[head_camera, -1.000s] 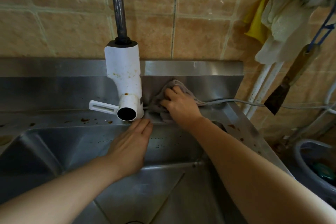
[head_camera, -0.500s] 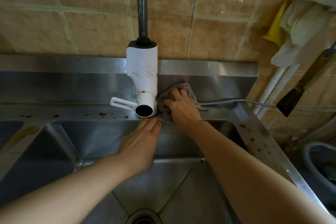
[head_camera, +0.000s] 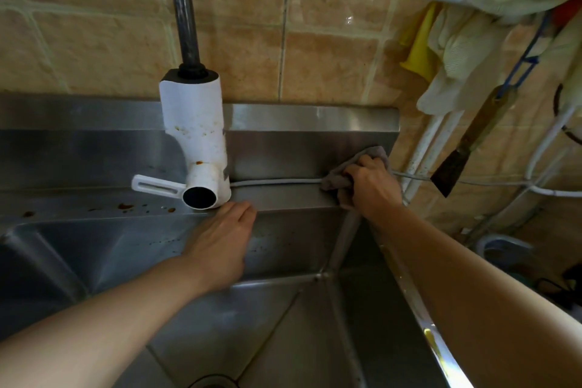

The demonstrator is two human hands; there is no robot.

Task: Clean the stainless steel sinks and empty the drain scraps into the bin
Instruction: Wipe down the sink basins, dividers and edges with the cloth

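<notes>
Risk right here: cord (head_camera: pixel 277 181) running along the ledge, straight under the cloth (head_camera: pixel 338 181) — a hard wipe could snag it and tug the heater tap (head_camera: pixel 196 138). Brown spots (head_camera: pixel 126 206) left of the tap untouched, easy to miss. Right hand (head_camera: pixel 373 187) at the far right corner of the splashback (head_camera: pixel 299 148), fingers curled tight around the bunched cloth, cloth poking out above and left of the knuckles, pressed to steel. Left hand (head_camera: pixel 220 241) flat on the sink (head_camera: pixel 283 318) rim, fingers together, holding nothing, just below the tap mouth. Drain barely peeking at bottom edge.
</notes>
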